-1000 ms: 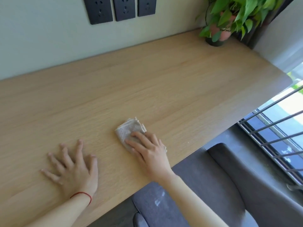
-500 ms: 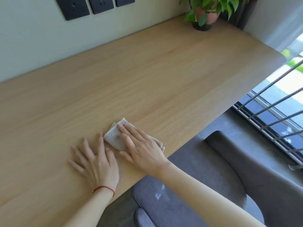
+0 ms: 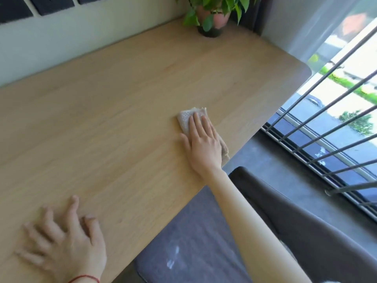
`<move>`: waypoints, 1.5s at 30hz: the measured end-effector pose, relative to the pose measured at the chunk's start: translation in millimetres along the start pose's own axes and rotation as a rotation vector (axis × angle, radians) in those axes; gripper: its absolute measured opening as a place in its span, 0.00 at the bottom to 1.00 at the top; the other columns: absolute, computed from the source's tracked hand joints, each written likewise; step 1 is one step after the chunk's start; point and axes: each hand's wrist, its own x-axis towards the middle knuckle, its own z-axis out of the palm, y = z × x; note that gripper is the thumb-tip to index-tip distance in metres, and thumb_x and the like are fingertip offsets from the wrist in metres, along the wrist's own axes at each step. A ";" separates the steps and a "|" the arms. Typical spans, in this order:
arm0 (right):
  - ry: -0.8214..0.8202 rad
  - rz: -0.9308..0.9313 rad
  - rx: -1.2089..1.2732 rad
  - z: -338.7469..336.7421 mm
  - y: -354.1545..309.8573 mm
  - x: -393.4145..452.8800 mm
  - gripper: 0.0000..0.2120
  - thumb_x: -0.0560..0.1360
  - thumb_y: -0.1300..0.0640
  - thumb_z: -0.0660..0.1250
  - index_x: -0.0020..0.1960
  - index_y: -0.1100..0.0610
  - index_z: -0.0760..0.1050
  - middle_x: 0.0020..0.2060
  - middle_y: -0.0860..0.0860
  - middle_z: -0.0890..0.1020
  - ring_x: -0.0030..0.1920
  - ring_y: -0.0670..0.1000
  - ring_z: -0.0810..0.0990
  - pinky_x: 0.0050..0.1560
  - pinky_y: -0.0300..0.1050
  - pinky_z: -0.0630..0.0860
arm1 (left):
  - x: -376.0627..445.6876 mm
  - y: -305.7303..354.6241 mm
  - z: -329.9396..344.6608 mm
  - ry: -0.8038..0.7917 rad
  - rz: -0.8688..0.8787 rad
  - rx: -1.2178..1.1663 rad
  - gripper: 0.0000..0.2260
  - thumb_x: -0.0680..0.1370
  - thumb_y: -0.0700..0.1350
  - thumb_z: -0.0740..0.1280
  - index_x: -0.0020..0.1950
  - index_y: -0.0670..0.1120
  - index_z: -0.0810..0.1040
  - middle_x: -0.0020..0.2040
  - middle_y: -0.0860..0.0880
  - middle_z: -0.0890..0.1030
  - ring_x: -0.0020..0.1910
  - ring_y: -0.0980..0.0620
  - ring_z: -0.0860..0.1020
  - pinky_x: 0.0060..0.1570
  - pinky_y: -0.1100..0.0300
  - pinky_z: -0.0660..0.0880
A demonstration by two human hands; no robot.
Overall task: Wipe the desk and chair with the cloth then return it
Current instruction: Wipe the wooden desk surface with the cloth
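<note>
Pressing folded grey-beige woven cloth (image 3: 184, 119) flat on pale wooden desk (image 3: 122, 103) beneath right hand (image 3: 204, 146), fingers (image 3: 196, 124) straight; likely soft, light, apt to bunch, so best pinned mid-fold; left hand (image 3: 65, 242) spread, holding nothing, well apart

Bright daylight pours in from the window (image 3: 318, 127) right of the pressing right hand (image 3: 204, 146); the left hand (image 3: 63, 248), nearer the camera, is blurred.

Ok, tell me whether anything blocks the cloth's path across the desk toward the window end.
Nothing visible does. The right hand lies flat on the cloth, and the desk from there to the window-side edge shows bare wood. The potted plant stands apart, in the far corner by the wall.
</note>
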 end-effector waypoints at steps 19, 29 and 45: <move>-0.006 0.210 -0.058 -22.4 100.0 122.3 0.25 0.83 0.51 0.46 0.76 0.62 0.53 0.78 0.56 0.56 0.78 0.56 0.50 0.77 0.52 0.50 | -0.1 2.4 7.9 0.073 -0.009 0.123 0.23 0.74 0.51 0.54 0.66 0.47 0.74 0.69 0.35 0.68 0.72 0.32 0.59 0.66 0.29 0.51; 0.010 0.170 -0.075 -24.8 103.1 121.5 0.25 0.83 0.51 0.48 0.76 0.61 0.54 0.78 0.55 0.56 0.78 0.54 0.50 0.78 0.52 0.50 | 49.3 75.1 10.8 -0.064 0.113 -0.056 0.24 0.73 0.48 0.56 0.70 0.49 0.68 0.71 0.37 0.64 0.71 0.31 0.61 0.69 0.30 0.48; -0.064 -0.060 0.023 -52.1 147.5 106.9 0.21 0.82 0.54 0.53 0.73 0.60 0.63 0.76 0.56 0.63 0.76 0.55 0.59 0.74 0.52 0.60 | 57.9 92.0 27.8 -0.064 0.109 0.094 0.23 0.75 0.53 0.52 0.68 0.51 0.70 0.69 0.37 0.68 0.71 0.30 0.59 0.67 0.29 0.52</move>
